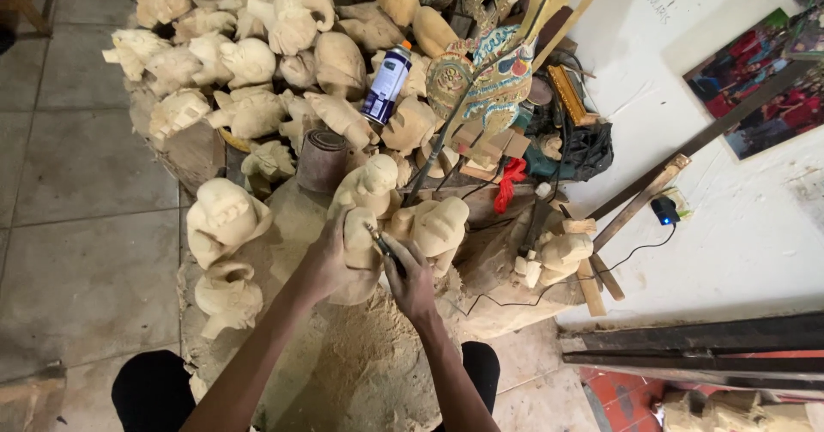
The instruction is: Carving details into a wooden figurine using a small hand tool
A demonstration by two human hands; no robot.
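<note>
My left hand point(330, 256) grips a pale carved wooden head point(360, 243) and steadies it on a sawdust-covered block point(343, 363). A thin dark carving tool point(386, 250) sits in my right hand point(410, 282), its tip touching the top of that carving. More unfinished wooden heads point(433, 226) lie right beside both hands.
A heap of several pale carved heads point(249, 63) fills the far side. Among them stand a spray can point(386, 82), a roll of sandpaper point(322, 159) and a painted flat puppet point(489, 76). Tiled floor point(77, 183) lies left; wooden planks point(687, 346) and a white wall lie right.
</note>
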